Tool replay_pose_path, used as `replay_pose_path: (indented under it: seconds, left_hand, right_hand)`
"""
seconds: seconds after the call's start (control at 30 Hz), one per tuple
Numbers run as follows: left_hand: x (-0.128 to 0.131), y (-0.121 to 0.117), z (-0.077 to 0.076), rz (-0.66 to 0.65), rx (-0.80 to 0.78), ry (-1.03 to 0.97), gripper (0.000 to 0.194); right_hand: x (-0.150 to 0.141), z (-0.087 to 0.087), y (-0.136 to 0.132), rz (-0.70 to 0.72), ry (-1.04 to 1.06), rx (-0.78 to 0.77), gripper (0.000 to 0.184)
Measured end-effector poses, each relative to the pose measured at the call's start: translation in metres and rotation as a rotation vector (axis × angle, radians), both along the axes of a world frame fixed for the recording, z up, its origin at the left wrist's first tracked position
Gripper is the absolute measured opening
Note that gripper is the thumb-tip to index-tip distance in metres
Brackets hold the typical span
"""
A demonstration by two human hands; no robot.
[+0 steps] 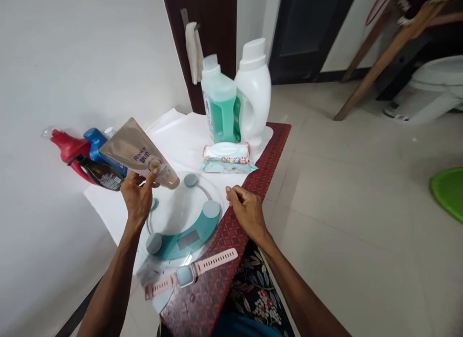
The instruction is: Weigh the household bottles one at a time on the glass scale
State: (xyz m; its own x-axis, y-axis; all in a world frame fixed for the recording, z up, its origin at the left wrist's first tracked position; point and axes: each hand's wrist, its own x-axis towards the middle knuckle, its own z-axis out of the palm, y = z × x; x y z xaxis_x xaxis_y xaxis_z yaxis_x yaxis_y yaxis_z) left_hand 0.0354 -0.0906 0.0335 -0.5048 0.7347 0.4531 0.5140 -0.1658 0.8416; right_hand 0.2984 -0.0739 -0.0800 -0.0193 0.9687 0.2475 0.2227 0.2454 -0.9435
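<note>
My left hand (pixel 139 194) grips a beige squeeze tube (pixel 135 146) with a tan cap, tilted with its cap down to the right. The tube is held over a round glass scale (pixel 177 216) with a teal band and a small display. Beside the scale's right edge, my right hand (pixel 248 209) is closed with its fingers curled; anything inside it is hidden. A smartwatch with a pink strap (pixel 185 275) lies flat in front of the scale. Beyond the right hand is a pack of wipes (pixel 229 158).
A green liquid bottle (pixel 220 103) and a white jug (pixel 255 91) stand at the table's back. Red (pixel 72 146), blue (pixel 96 141) and dark (pixel 99 173) bottles are along the wall at left. The table's patterned red edge (pixel 269 156) runs on the right.
</note>
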Motion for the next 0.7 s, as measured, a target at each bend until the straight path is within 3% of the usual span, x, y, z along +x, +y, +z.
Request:
replay_pose_path:
  seconds: [0.17, 0.27, 0.37, 0.53, 0.7]
  left_hand:
    - [0.017, 0.110, 0.012, -0.094, 0.080, -0.037, 0.041]
    - [0.042, 0.179, 0.008, -0.075, 0.005, -0.057, 0.030]
    - [0.065, 0.228, -0.001, -0.034, -0.075, -0.017, 0.019]
    - [0.080, 0.266, -0.019, -0.012, -0.165, 0.059, 0.018]
    - [0.080, 0.268, -0.031, -0.006, -0.257, 0.126, 0.017]
  right_hand:
    - [0.001, -0.001, 0.002, 0.024, 0.033, -0.002, 0.052]
    - [0.002, -0.003, 0.002, 0.022, 0.037, 0.002, 0.053]
    - [0.003, -0.005, 0.003, 0.009, 0.043, 0.001, 0.053]
    - [0.004, -0.004, 0.005, 0.006, 0.063, 0.008, 0.053]
    - [0.006, -0.009, 0.003, 0.011, 0.026, -0.018, 0.054]
